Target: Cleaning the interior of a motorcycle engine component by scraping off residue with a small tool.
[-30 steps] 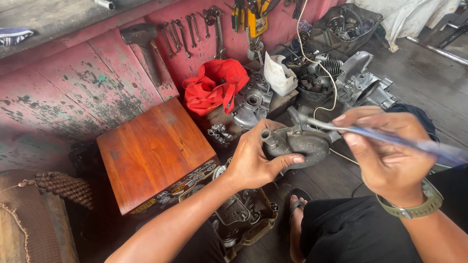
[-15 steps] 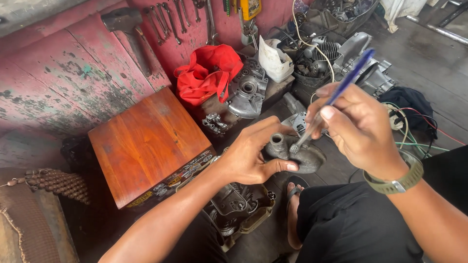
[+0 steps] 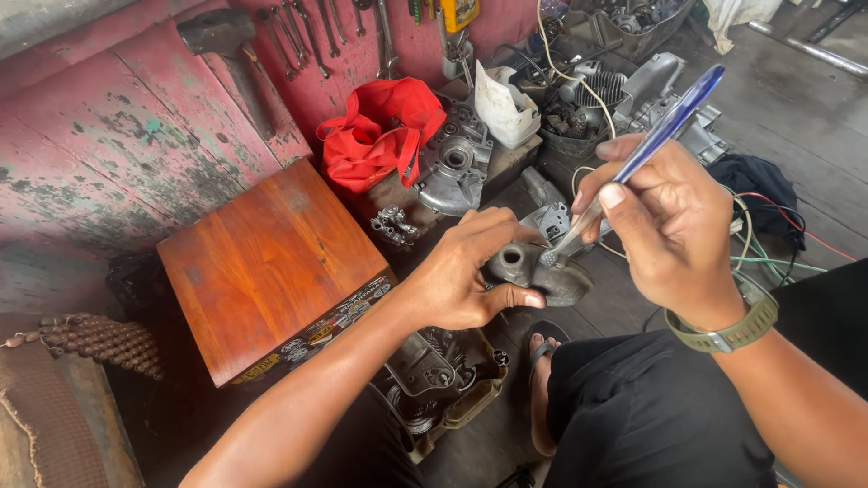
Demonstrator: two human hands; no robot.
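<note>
My left hand (image 3: 466,271) grips a small dark grey metal engine part (image 3: 533,271) with a round bore on top. My right hand (image 3: 665,226) holds a toothbrush with a blue, clear handle (image 3: 665,131), tilted up to the right. Its bristle end rests on the part, right beside the bore. A green watch (image 3: 723,333) sits on my right wrist. Both hands hover above my lap and my sandalled foot (image 3: 542,361).
A brown wooden box (image 3: 271,262) stands at left. Behind it are a red bag (image 3: 380,136), a grey engine casing (image 3: 457,167), a white bag (image 3: 506,104) and more engine parts. Wrenches and a hammer (image 3: 221,36) lie along the red wall. Another casing (image 3: 434,380) lies below my hands.
My right hand swung the toothbrush from pointing flat to the right to standing up, with its bristles brought down onto the part. The view moved closer.
</note>
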